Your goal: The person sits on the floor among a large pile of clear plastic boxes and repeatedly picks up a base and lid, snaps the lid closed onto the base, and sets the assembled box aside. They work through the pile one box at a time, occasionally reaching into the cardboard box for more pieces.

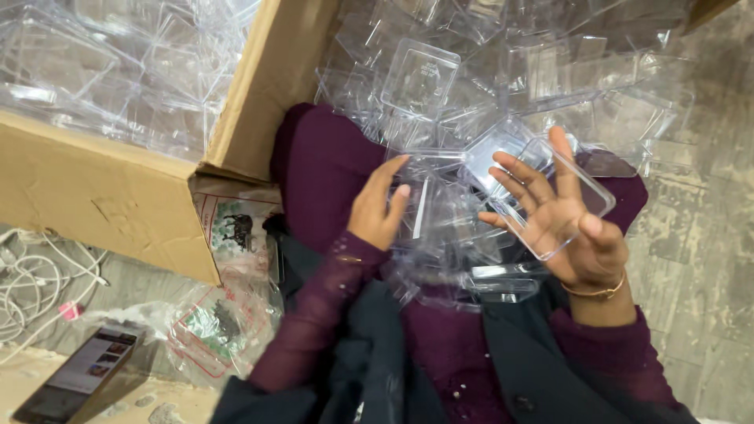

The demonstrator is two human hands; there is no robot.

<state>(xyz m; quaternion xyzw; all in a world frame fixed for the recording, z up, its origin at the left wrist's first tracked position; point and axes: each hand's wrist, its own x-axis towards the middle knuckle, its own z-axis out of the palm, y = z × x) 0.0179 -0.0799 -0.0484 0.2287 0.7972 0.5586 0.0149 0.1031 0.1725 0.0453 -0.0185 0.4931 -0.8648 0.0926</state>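
My right hand (pixel 561 220) holds a clear flat plastic box lid (pixel 601 192), with the fingers spread across it and the thumb hooked over its near edge. My left hand (pixel 378 208) grips the side of another clear plastic box piece (pixel 440 208) resting on my lap. The two hands are close together over my purple-clothed legs (pixel 326 169). A heap of clear plastic boxes (pixel 503 71) lies beyond my hands, one square box (pixel 420 78) sitting on top.
A large cardboard carton (pixel 94 188) filled with clear boxes stands at the left. A printed plastic bag (pixel 228 314), a phone (pixel 82 373) and white cables (pixel 35 286) lie on the floor at the lower left. Grey floor (pixel 707 235) shows on the right.
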